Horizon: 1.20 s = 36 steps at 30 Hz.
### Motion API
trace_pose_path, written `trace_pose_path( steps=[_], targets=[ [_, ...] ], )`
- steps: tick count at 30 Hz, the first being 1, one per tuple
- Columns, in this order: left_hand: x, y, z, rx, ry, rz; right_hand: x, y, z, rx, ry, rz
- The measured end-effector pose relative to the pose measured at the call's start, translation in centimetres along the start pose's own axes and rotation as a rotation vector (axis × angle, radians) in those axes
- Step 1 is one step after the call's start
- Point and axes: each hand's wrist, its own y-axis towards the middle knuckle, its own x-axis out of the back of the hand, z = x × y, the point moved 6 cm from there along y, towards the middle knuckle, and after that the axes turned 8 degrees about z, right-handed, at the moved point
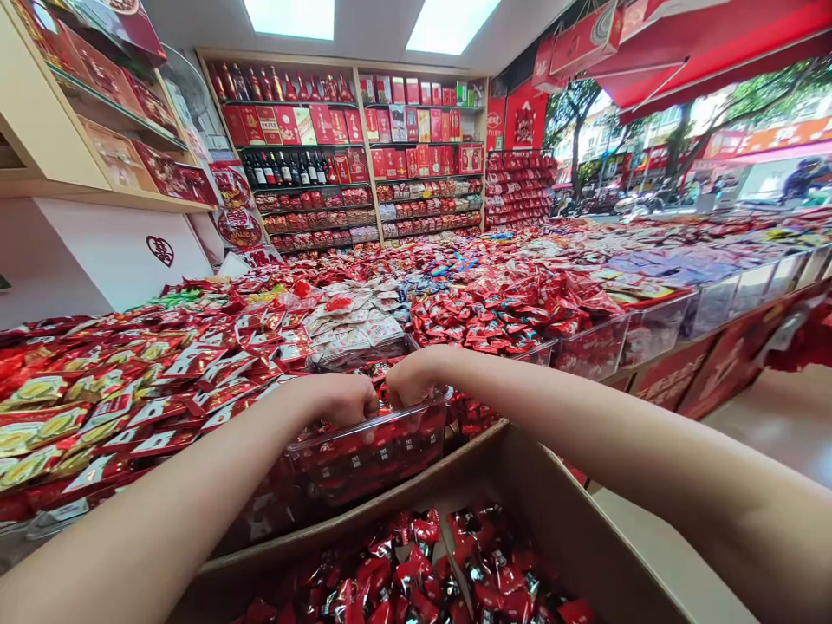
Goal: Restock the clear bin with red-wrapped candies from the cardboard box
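Observation:
Both of my arms reach forward into a clear plastic bin full of red wrapped candies. My left hand is curled into a fist inside the bin among the packets. My right hand is also curled, knuckles up, right beside the left, pressed down on the candies. What the fingers hold is hidden. Below my arms an open cardboard box holds many shiny red candy wrappers.
A long display counter covered with heaps of red, gold and white candy packets runs left and right. Clear bins line its front edge. Shelves of red boxes and bottles stand at the back. An aisle floor lies on the right.

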Motion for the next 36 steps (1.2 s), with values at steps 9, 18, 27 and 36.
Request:
trace_pose_path(
  steps=[9, 18, 27, 36],
  targets=[
    [-0.3, -0.1, 0.6, -0.024, -0.121, 0.017, -0.3, -0.3, -0.2, -0.009, -0.037, 0.196],
    [-0.2, 0.3, -0.1, -0.010, -0.100, 0.040, -0.3, -0.1, 0.1, -0.018, -0.140, 0.160],
    [-0.5, 0.6, -0.1, 0.054, -0.041, 0.139, 0.4, 0.3, 0.0, 0.005, -0.176, 0.065],
    [-0.4, 0.6, 0.1, 0.031, -0.086, 0.132, 0.7, -0.3, 0.2, 0.010, -0.248, -0.009]
  ],
)
